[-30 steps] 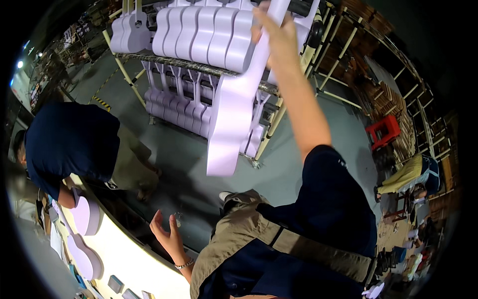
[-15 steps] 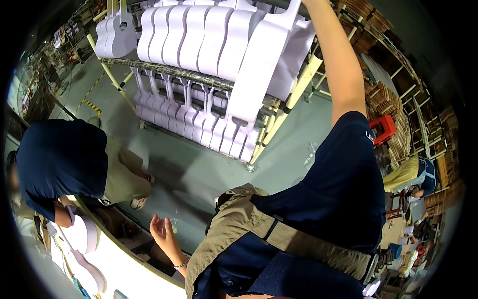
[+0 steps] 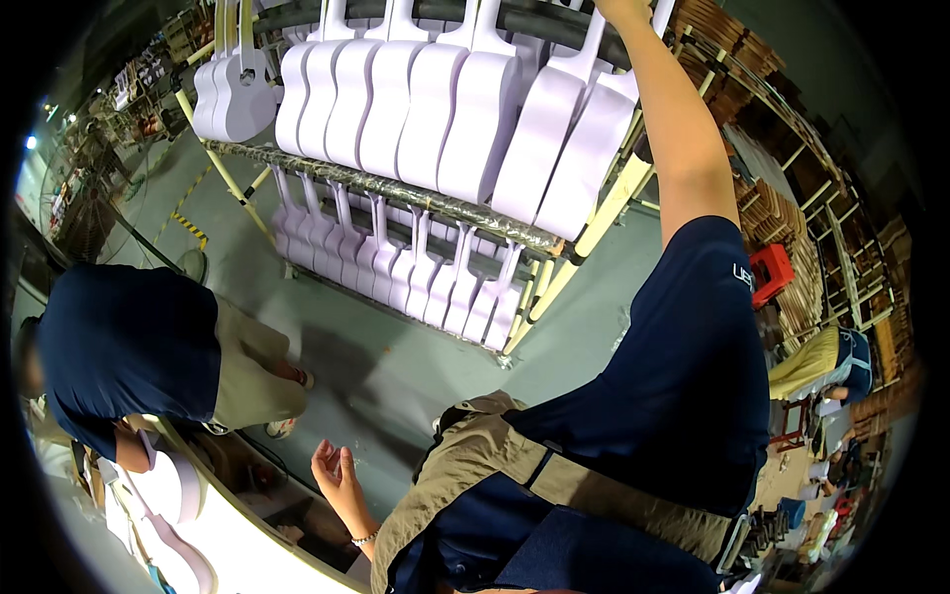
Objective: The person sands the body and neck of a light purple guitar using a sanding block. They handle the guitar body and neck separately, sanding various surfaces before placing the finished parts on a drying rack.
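Left hand hangs low at the person's side, palm up, fingers loosely spread and half curled, holding nothing, just off the edge of the pale bench. Bench carries white guitar bodies near its far-left end. A co-worker in a dark blue shirt and khaki shorts bends over that bench, left of the left hand, one arm down on the bodies. Green floor spreads between the bench and the rack. Rack has two tiers: lower tier holds a row of white guitars hung neck up, close to the floor; upper tier holds bigger white guitars side by side, bodies resting on a foil-wrapped bar. Right arm reaches up over the rack's right end; right hand is at the top edge of the frame, at the neck of the last white guitar on the upper tier, which leans against its neighbour. Right grip is cut off by the frame, cannot tell whether closed on the neck. Behind the rack to the right, a red stool and wooden shelving with stacked parts.
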### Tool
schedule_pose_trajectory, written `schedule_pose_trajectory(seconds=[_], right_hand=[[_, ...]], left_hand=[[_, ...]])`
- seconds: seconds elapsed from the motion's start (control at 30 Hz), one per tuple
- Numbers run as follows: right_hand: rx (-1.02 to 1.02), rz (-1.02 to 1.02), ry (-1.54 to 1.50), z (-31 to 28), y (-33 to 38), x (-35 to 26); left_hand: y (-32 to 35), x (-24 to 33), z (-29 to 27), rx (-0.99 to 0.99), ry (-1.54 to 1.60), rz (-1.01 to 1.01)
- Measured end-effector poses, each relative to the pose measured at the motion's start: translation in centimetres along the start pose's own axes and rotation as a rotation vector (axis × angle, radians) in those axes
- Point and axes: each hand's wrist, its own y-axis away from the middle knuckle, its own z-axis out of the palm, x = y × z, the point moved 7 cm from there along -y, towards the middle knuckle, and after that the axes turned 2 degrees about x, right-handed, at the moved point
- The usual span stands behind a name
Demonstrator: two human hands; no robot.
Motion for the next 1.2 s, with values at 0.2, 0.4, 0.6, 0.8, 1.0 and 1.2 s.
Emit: schedule_pose_trajectory(seconds=[0.2,0.4,0.6,0.8,1.0,1.2], right_hand=[[0.398,-0.160,0.170,-4.4,2.6,-4.1],[-0.165,-0.169,0.012,5.8,5.1,-10.7],[-0.178,-0.019,0.156,11.9,6.5,-10.2],[-0.016,-0.074,-0.654,9.6,7.6,-9.9],[-0.207,-0.049,-0.634,-0.1,12.8,-17.3],[-0.572,-0.269,-1.200,-11.9,23.7,-26.8]], left_hand=[[-0.3,-1.5,1.1,-0.021,0.006,-0.014],[-0.7,-1.6,0.3,0.017,-0.043,0.023],[1.4,-2.6,-1.6,0.141,-0.048,-0.043],[4.2,-5.3,-4.2,0.212,-0.084,-0.106],[5.3,-2.1,-6.9,0.225,-0.207,-0.026],[7.2,1.2,-10.6,0.265,-0.107,0.116]])
